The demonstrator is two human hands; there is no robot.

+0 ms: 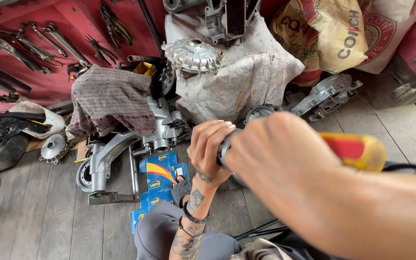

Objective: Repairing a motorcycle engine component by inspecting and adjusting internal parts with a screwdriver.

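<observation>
My left hand [209, 150] wraps around a round grey metal part [224, 149] held above my knee. My right hand [271, 153] is closed on a tool with a red and yellow handle [357, 151], whose working end points into the grey part and is hidden behind my fingers. My right forearm fills the lower right of the view. The two hands touch each other at the part.
An engine casing [162, 126] lies on the wooden floor under a striped cloth [108, 100]. Blue boxes [159, 179] lie in front of it. A finned metal cover [192, 55] rests on a white sack [246, 77]. Wrenches and pliers [34, 45] hang on the red wall. Another casing [326, 96] lies to the right.
</observation>
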